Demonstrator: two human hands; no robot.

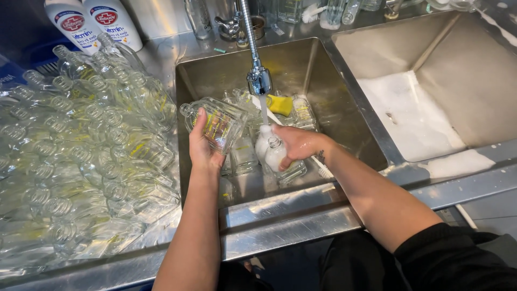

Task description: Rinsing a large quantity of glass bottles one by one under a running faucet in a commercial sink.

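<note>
My left hand (203, 144) grips a clear square glass bottle (215, 122), tilted with its neck to the upper left, over the left side of the steel sink basin (301, 62). My right hand (297, 145) holds a second, soapy glass bottle (280, 160) under the water stream running from the tap (258, 80). Several more clear bottles (243, 153) lie in the basin beneath my hands. A yellow sponge (280, 104) sits behind the stream, and a white brush (322, 169) lies under my right wrist.
A large pile of clear glass bottles (86, 151) covers the counter to the left. Two white soap bottles (91, 21) stand at the back left. The right-hand sink basin (463, 70) holds white foam (409, 116). More glassware lines the back ledge (334, 11).
</note>
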